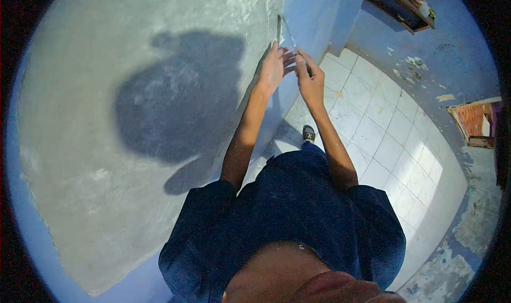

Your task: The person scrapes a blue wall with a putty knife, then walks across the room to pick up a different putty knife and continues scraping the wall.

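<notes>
My right hand [311,78] is closed around the near end of a thin, straight, pale tool [289,33]. It points up and away along the wall, and its exact kind does not show. My left hand [273,71] is beside it, fingers stretched out and apart toward the right hand, close to the wall. Both hands are near the right edge of a large grey plaster patch [175,212], where it meets the blue-painted wall [306,15]. A dark, narrow shadow lies next to the tool.
White floor tiles [367,111] stretch to the right, with a sandalled foot [308,134] below. A wooden wall shelf [396,5] carries several items at upper right. Paint peels from the right wall [442,52], near a wooden-framed opening [474,123].
</notes>
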